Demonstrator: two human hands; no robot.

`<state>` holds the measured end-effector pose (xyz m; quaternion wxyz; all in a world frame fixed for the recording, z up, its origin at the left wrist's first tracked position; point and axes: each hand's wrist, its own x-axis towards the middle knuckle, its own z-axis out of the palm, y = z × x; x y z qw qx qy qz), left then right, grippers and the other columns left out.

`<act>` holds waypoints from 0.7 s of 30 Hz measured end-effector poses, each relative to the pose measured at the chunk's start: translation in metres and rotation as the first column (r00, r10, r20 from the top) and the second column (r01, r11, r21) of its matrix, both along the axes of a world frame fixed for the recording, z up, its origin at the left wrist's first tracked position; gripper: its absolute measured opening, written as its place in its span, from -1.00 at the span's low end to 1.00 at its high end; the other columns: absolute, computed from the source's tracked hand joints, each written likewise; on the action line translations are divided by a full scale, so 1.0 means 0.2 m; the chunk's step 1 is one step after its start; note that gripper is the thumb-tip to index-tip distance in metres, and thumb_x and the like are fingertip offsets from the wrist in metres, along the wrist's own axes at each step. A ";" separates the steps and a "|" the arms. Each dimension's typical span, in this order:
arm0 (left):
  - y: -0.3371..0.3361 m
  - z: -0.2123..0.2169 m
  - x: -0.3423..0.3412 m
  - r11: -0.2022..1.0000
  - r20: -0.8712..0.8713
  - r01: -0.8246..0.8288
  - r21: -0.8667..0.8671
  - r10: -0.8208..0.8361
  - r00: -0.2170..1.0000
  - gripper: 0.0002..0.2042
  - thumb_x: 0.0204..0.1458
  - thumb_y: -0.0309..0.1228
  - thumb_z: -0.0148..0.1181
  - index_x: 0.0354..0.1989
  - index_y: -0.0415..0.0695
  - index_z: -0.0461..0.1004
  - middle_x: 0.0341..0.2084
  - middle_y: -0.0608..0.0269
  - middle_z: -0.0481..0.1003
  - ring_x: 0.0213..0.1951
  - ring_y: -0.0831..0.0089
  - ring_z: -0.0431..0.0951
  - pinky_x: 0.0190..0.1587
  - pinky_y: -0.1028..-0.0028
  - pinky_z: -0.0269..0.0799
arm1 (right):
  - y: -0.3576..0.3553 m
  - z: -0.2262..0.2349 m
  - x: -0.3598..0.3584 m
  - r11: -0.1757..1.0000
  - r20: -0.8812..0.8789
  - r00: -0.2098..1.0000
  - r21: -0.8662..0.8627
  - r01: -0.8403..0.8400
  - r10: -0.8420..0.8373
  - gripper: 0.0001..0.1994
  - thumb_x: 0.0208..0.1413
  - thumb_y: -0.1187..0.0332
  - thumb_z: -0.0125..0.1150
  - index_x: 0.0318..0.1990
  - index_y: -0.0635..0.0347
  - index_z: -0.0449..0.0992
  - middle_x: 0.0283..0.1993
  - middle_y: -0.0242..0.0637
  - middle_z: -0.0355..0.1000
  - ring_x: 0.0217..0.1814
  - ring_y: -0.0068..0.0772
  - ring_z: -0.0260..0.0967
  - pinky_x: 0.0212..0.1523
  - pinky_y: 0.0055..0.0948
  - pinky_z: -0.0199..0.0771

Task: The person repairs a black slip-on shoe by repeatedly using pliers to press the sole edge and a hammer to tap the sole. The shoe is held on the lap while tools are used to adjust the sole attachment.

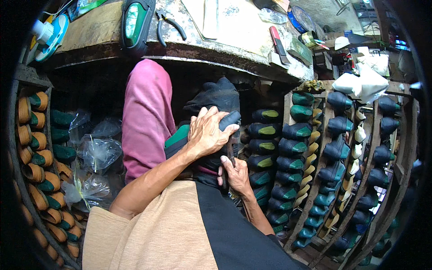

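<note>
At the centre of the frame a dark shoe upper (211, 96) already sits stretched over a green and black shoe last (180, 135) propped on the person's lap, though its lower edge looks unfinished. The left hand (206, 132) clamps over the last, fingers curled tight. Just below, the right hand (235, 174) is clenched round a thin dark tool (228, 155) set against the shoe.

Worn wooden workbench (252, 54) and slatted wooden racks (286, 112) in a shoe workshop

On the bench's scuffed, pale top lie black-handled pliers (168, 24), a green-and-black shoe last (136, 22) and a red-handled knife (279, 44); the racks at right carry rows of black-and-green shoe lasts (297, 131), while the left shelves (18, 81) bear tan ones (38, 101).
</note>
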<state>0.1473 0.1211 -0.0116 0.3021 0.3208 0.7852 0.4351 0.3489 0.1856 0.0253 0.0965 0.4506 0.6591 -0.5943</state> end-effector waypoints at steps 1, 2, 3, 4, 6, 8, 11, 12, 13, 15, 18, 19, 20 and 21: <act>0.00 0.01 0.02 1.000 -0.059 -0.019 0.003 0.019 0.998 -0.42 0.24 0.18 0.42 0.23 0.00 0.75 -0.04 0.17 0.58 0.14 0.10 0.54 0.21 -0.01 0.43 | 0.01 0.00 0.02 0.991 -0.024 0.999 -0.124 0.040 -0.043 -0.53 0.64 0.14 0.20 -0.35 0.30 0.57 -0.52 -0.17 0.60 -0.56 -0.37 0.61 -0.51 -0.36 0.58; -0.01 0.02 0.05 1.000 -0.103 -0.021 0.005 0.021 0.994 -0.45 0.23 0.14 0.42 0.22 0.03 0.76 -0.02 0.19 0.58 0.15 0.11 0.52 0.21 -0.01 0.42 | 0.02 0.02 0.04 0.972 -0.055 0.994 -0.221 0.079 -0.093 -0.55 0.64 0.15 0.21 -0.32 0.31 0.57 -0.48 -0.13 0.63 -0.51 -0.33 0.66 -0.47 -0.34 0.66; -0.01 0.03 0.07 1.000 -0.174 -0.011 -0.003 0.011 0.985 -0.46 0.24 0.11 0.42 0.24 0.00 0.75 0.01 0.19 0.57 0.15 0.10 0.51 0.17 0.00 0.40 | 0.02 0.04 0.06 0.933 -0.091 0.987 -0.348 0.093 -0.133 -0.58 0.64 0.17 0.21 -0.29 0.32 0.57 -0.43 -0.09 0.66 -0.47 -0.28 0.70 -0.43 -0.32 0.74; -0.01 0.03 0.10 0.999 -0.247 -0.025 0.025 0.031 0.969 -0.46 0.24 0.08 0.43 0.24 -0.02 0.74 0.01 0.18 0.57 0.14 0.10 0.51 0.15 0.02 0.39 | 0.05 0.07 0.09 0.904 -0.070 0.988 -0.417 0.095 -0.137 -0.63 0.62 0.23 0.22 -0.23 0.37 0.55 -0.31 0.04 0.70 -0.34 -0.08 0.79 -0.31 -0.18 0.88; -0.02 0.01 0.13 0.999 -0.302 -0.017 0.042 0.029 0.953 -0.49 0.26 0.02 0.39 0.24 -0.07 0.68 0.05 0.10 0.53 0.16 0.07 0.48 0.13 -0.02 0.33 | 0.12 0.16 0.16 0.801 0.145 0.973 -0.552 0.232 -0.182 -0.65 0.58 0.34 0.24 -0.30 0.42 0.57 -0.34 0.10 0.69 -0.35 0.02 0.77 -0.30 -0.11 0.89; -0.03 -0.01 0.13 0.995 -0.335 -0.049 0.082 0.074 0.939 -0.50 0.25 0.01 0.39 0.20 -0.08 0.68 0.05 0.10 0.53 0.16 0.06 0.48 0.13 -0.02 0.34 | 0.15 0.24 0.20 0.899 0.272 0.962 -0.421 0.120 -0.002 -0.67 0.59 0.34 0.24 -0.27 0.43 0.56 -0.32 0.10 0.69 -0.31 0.04 0.79 -0.25 -0.06 0.91; -0.04 -0.03 0.14 0.996 -0.354 -0.061 0.068 0.081 0.932 -0.52 0.24 0.00 0.42 0.16 -0.08 0.67 0.04 0.11 0.53 0.16 0.07 0.49 0.13 0.00 0.37 | 0.16 0.32 0.17 0.995 0.231 0.972 -0.092 -0.024 0.044 -0.65 0.63 0.26 0.21 -0.18 0.42 0.60 -0.37 -0.11 0.67 -0.40 -0.28 0.72 -0.38 -0.28 0.78; -0.03 -0.03 0.15 0.996 -0.359 -0.058 0.062 0.076 0.930 -0.53 0.24 0.00 0.42 0.15 -0.08 0.67 0.04 0.11 0.53 0.16 0.08 0.49 0.13 0.01 0.37 | 0.18 0.34 0.13 0.993 0.121 0.987 0.042 -0.108 0.102 -0.61 0.65 0.25 0.19 -0.25 0.37 0.61 -0.42 -0.23 0.66 -0.44 -0.41 0.66 -0.40 -0.35 0.70; -0.03 -0.03 0.16 0.997 -0.366 -0.049 0.057 0.067 0.928 -0.53 0.23 0.00 0.43 0.15 -0.08 0.67 0.04 0.11 0.53 0.16 0.08 0.49 0.13 0.01 0.37 | 0.19 0.36 0.07 0.969 0.043 0.985 0.181 -0.171 0.166 -0.61 0.63 0.27 0.22 -0.29 0.38 0.59 -0.50 -0.23 0.59 -0.49 -0.46 0.60 -0.45 -0.37 0.59; -0.03 -0.03 0.16 0.996 -0.384 -0.048 0.072 0.072 0.920 -0.52 0.23 -0.01 0.44 0.15 -0.10 0.67 0.03 0.11 0.53 0.15 0.09 0.49 0.13 0.02 0.37 | 0.23 0.36 -0.06 0.823 -0.043 0.918 0.459 -0.333 0.395 -0.66 0.60 0.31 0.25 -0.27 0.41 0.58 -0.53 -0.09 0.55 -0.57 -0.24 0.57 -0.49 -0.26 0.50; -0.04 -0.04 0.16 0.996 -0.381 -0.045 0.075 0.070 0.922 -0.52 0.23 -0.02 0.43 0.14 -0.14 0.67 0.02 0.10 0.53 0.15 0.09 0.49 0.11 0.03 0.38 | 0.28 0.34 -0.24 0.413 0.282 0.750 0.694 -0.590 0.598 -0.67 0.53 0.34 0.32 -0.33 0.37 0.52 -0.55 0.12 0.44 -0.59 0.22 0.45 -0.51 -0.07 0.36; -0.05 -0.05 0.15 0.995 -0.378 -0.051 0.082 0.079 0.923 -0.51 0.23 -0.02 0.43 0.13 -0.16 0.67 0.02 0.09 0.53 0.14 0.09 0.49 0.11 0.03 0.38 | 0.30 0.36 -0.25 0.537 0.229 0.791 0.625 -0.567 0.567 -0.64 0.52 0.29 0.34 -0.34 0.37 0.51 -0.56 0.15 0.42 -0.60 0.26 0.43 -0.49 0.02 0.35; -0.05 -0.05 0.14 0.994 -0.372 -0.066 0.085 0.093 0.924 -0.51 0.22 -0.02 0.42 0.12 -0.17 0.67 0.01 0.09 0.53 0.14 0.09 0.49 0.10 0.03 0.38 | 0.30 0.37 -0.27 0.614 0.183 0.821 0.581 -0.534 0.541 -0.62 0.52 0.27 0.33 -0.34 0.37 0.52 -0.55 0.18 0.43 -0.58 0.32 0.44 -0.47 0.07 0.36; -0.05 -0.06 0.14 0.992 -0.387 -0.092 0.088 0.119 0.914 -0.51 0.19 -0.04 0.46 0.12 -0.17 0.68 0.00 0.10 0.53 0.12 0.09 0.50 0.08 0.04 0.38 | 0.30 0.37 -0.28 0.686 0.249 0.853 0.510 -0.519 0.460 -0.61 0.52 0.25 0.33 -0.34 0.38 0.53 -0.54 0.21 0.45 -0.56 0.37 0.46 -0.45 0.12 0.38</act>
